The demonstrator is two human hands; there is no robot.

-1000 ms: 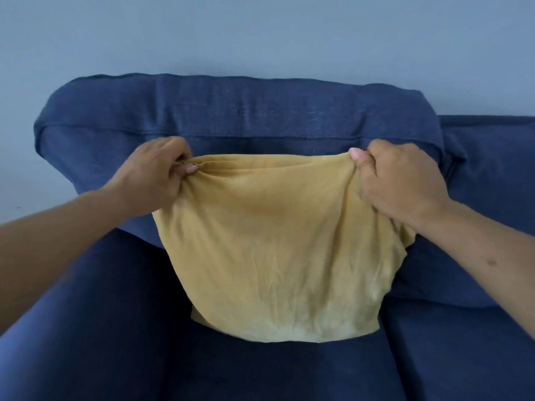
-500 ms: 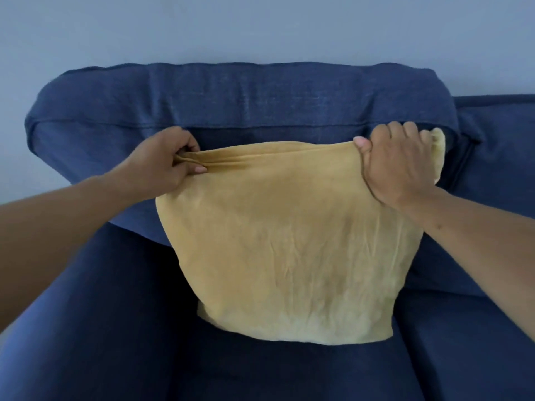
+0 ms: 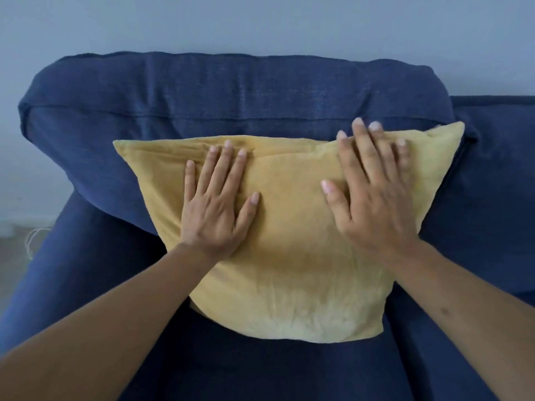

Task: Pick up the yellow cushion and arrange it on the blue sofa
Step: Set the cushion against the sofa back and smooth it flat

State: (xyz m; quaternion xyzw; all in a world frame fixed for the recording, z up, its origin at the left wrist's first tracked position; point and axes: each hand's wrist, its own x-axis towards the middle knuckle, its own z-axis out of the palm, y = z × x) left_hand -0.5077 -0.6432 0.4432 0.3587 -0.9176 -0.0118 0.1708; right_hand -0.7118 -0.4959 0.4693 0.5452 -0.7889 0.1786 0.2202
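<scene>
The yellow cushion [image 3: 289,279] stands on the seat of the blue sofa [image 3: 231,91] and leans against the back cushion. Its bottom edge rests on the seat and both top corners stick out to the sides. My left hand [image 3: 215,204] lies flat on the cushion's upper left part, fingers spread. My right hand [image 3: 373,195] lies flat on the upper right part, fingertips reaching over the top edge. Neither hand grips the fabric.
The sofa's left armrest [image 3: 52,279] rises at the left. A second back cushion [image 3: 492,175] and seat continue to the right. A pale wall [image 3: 260,21] stands behind. A strip of floor with a white cord [image 3: 31,241] shows at the far left.
Both hands have let go of the cushion's top corners and now press flat on its front. The corners have sprung out, and the cushion sits against the sofa back.
</scene>
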